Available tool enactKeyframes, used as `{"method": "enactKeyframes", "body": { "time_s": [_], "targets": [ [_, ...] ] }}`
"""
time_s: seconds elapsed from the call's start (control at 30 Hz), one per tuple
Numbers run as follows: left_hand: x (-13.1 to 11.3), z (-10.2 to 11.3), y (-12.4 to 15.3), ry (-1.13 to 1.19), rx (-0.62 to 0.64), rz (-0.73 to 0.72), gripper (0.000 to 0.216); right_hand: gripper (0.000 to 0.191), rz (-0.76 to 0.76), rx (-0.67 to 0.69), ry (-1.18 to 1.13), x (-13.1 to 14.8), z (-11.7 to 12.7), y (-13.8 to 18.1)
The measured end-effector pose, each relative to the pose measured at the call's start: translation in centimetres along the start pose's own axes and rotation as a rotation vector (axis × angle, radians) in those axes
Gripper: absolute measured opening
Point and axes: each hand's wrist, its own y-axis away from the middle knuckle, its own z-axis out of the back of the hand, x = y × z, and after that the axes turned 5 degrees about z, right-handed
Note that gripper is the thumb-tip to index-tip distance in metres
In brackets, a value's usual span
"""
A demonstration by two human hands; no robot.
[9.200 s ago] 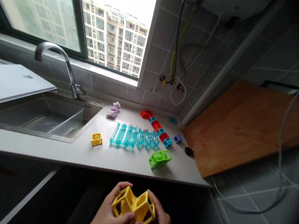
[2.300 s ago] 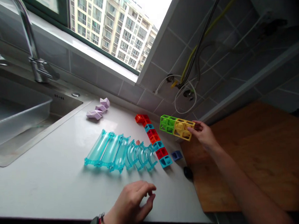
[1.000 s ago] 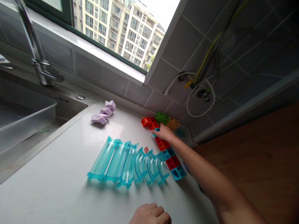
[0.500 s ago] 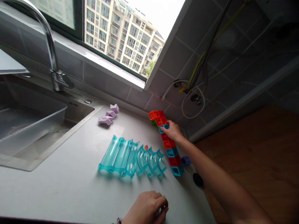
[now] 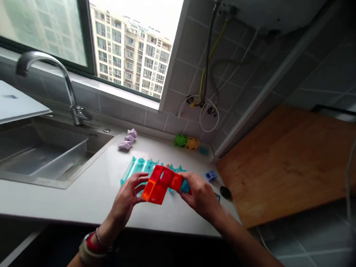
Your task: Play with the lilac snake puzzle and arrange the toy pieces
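A joined row of red, orange and blue toy blocks (image 5: pixel 160 189) is held up over the counter. My right hand (image 5: pixel 200 193) is closed round its blue part, hiding the rest of that end. At the orange end, my left hand (image 5: pixel 126 196) has its thumb and fingers around the edge; how firmly they grip cannot be made out. Behind the blocks, clear teal track pieces (image 5: pixel 132 171) lie side by side on the counter, partly covered by the blocks and hands.
Lilac folded shapes (image 5: pixel 127 141) lie near the sink (image 5: pixel 65 181). Green (image 5: pixel 181 140) and yellow blocks (image 5: pixel 192 143) stand by the wall. A blue block (image 5: pixel 211 175) and a black oval object (image 5: pixel 226 193) lie right, beside a wooden board (image 5: pixel 262 173). The faucet (image 5: pixel 71 91) rises behind the sink.
The block row has left the counter's right side and come up toward me in my right hand. My left hand has moved left and up to its orange end. The view has shifted too.
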Motion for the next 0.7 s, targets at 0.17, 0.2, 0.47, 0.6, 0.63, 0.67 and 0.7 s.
{"method": "enactKeyframes", "body": {
  "time_s": [0.17, 0.2, 0.47, 0.6, 0.63, 0.67, 0.7],
  "targets": [
    [-1.3, -0.1, 4.0, -0.325, 0.003, 0.089, 0.073, 0.052, 0.079, 0.057, 0.014, 1.3, -3.1, 2.8],
    [-0.8, -0.3, 4.3, -0.357, -0.027, 0.084, 0.074, 0.053, 0.093, 0.051, 0.01, 1.3, -3.8, 3.1],
    [3.5, -0.2, 3.9, -0.447, -0.148, 0.121, 0.083, 0.063, 0.181, -0.075, -0.138, 0.1, -7.8, 5.0],
    [3.7, -0.4, 4.2, -0.494, -0.214, 0.081, 0.081, 0.067, 0.027, -0.126, -0.081, -1.8, -7.6, 7.6],
    [3.6, -0.4, 4.3, -0.503, -0.224, 0.074, 0.08, 0.068, -0.021, -0.139, -0.061, -2.5, -7.4, 8.5],
    [3.4, -0.5, 4.6, -0.512, -0.234, 0.067, 0.079, 0.068, -0.061, -0.152, -0.041, -3.4, -7.1, 9.5],
    [3.3, -0.5, 4.8, -0.523, -0.245, 0.061, 0.079, 0.068, -0.09, -0.166, -0.024, -4.3, -6.9, 10.6]
  ]
}}
